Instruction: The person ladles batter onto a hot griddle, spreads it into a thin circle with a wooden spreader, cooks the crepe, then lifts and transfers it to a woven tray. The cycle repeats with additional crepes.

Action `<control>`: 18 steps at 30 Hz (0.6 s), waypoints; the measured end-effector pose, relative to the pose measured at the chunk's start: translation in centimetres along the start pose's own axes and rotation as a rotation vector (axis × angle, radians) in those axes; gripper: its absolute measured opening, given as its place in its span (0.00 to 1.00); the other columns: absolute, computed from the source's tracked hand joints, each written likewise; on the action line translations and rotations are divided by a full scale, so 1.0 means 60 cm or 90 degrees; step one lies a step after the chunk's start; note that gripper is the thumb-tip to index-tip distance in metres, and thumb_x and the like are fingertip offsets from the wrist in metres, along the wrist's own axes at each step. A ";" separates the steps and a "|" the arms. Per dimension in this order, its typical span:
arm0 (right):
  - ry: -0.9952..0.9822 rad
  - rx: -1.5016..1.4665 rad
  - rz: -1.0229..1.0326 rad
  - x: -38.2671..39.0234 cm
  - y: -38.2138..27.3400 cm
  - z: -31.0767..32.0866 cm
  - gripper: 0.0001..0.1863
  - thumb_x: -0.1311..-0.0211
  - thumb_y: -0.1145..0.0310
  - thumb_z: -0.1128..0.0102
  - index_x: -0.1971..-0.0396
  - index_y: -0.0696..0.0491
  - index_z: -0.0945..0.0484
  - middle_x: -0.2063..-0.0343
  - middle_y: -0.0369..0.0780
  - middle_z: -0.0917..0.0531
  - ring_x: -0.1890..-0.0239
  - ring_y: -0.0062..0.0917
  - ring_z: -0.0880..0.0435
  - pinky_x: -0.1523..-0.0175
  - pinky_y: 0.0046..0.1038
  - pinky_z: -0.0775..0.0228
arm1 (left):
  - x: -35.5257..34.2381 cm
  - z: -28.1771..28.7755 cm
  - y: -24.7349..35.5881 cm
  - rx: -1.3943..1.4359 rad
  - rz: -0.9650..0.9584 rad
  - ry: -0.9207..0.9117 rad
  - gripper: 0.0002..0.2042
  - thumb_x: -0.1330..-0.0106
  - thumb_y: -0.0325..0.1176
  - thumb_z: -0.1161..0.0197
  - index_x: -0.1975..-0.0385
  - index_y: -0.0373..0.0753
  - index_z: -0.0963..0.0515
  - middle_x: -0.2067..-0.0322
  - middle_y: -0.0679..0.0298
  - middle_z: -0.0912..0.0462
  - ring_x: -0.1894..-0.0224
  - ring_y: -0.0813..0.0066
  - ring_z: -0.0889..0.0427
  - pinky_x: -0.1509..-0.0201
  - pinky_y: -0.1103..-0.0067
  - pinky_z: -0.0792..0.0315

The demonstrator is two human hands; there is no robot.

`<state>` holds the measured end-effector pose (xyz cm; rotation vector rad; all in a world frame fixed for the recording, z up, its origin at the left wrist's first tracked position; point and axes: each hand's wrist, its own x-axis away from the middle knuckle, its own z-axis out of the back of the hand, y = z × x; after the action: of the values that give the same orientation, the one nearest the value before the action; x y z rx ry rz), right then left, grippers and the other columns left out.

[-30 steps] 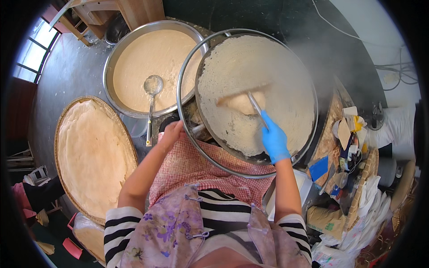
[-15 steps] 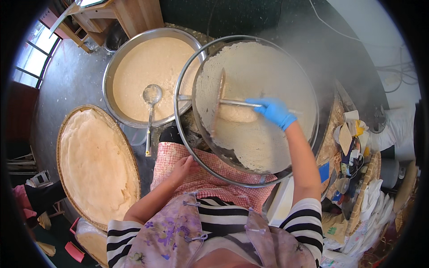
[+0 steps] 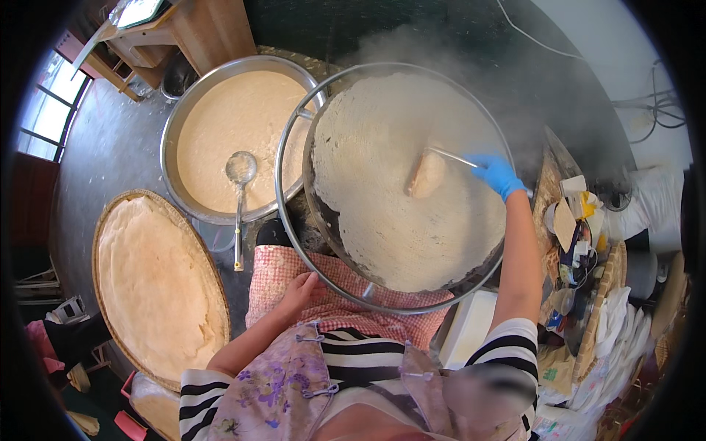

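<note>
My right hand (image 3: 500,175), in a blue glove, is closed on the metal handle of a spreader (image 3: 452,156) with a narrow, wooden-looking blade. A lump of batter (image 3: 430,178) lies against the blade. Beneath is a round griddle (image 3: 329,213), coated in a thin pale layer of batter (image 3: 397,246), with dark bare patches near its edge. A metal ring (image 3: 280,173) surrounds the griddle. My bare left hand (image 3: 300,290) has its fingers bent against the ring's near left rim. Steam blurs the griddle's far right side.
Behind left, a metal basin (image 3: 165,140) of batter holds a ladle (image 3: 240,170). A woven tray (image 3: 96,275) bears stacked thin flatbreads (image 3: 158,275). Pink checked cloth (image 3: 276,268) covers my lap. Crowded odds and ends, including a basket (image 3: 607,309), stand at right; a wooden desk (image 3: 213,33) stands far left.
My right hand has moved right with the spreader, whose blade has turned and carried the lump right. The ring's spoke has shifted round clockwise. My left hand stays at the rim.
</note>
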<state>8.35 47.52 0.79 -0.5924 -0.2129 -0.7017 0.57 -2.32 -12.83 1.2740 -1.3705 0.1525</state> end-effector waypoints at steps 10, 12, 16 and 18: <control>0.027 -0.291 -0.216 0.264 -0.086 -0.164 0.25 0.39 0.68 0.48 0.41 0.47 0.36 0.80 0.41 0.23 0.87 0.20 0.29 0.79 0.25 0.32 | -0.008 -0.016 -0.042 0.015 0.007 -0.088 0.16 0.32 0.41 0.52 0.54 0.34 0.31 0.60 0.60 0.23 0.58 0.71 0.23 0.52 0.75 0.27; 0.011 -0.300 -0.250 0.307 -0.114 -0.189 0.24 0.39 0.66 0.49 0.41 0.47 0.37 0.82 0.43 0.23 0.86 0.23 0.26 0.78 0.28 0.31 | -0.013 -0.026 -0.046 0.047 0.007 -0.096 0.15 0.32 0.40 0.52 0.54 0.34 0.31 0.60 0.61 0.23 0.58 0.72 0.23 0.52 0.75 0.28; 0.025 -0.220 -0.191 0.370 -0.165 -0.259 0.25 0.38 0.67 0.50 0.40 0.48 0.39 0.82 0.41 0.24 0.84 0.20 0.26 0.81 0.25 0.32 | -0.019 -0.039 -0.045 0.090 -0.041 -0.075 0.11 0.34 0.34 0.47 0.57 0.34 0.29 0.63 0.64 0.23 0.62 0.75 0.23 0.55 0.79 0.28; 0.041 -0.198 -0.145 0.394 -0.188 -0.289 0.26 0.38 0.69 0.50 0.39 0.48 0.40 0.81 0.39 0.24 0.84 0.18 0.26 0.83 0.24 0.32 | -0.021 -0.041 -0.043 0.083 -0.076 -0.050 0.10 0.35 0.32 0.47 0.58 0.34 0.29 0.63 0.64 0.23 0.62 0.75 0.23 0.56 0.80 0.28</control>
<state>18.45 17.75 0.46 -0.8490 -0.1129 -0.9824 3.59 -0.85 -14.55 1.4807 -1.3644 0.1124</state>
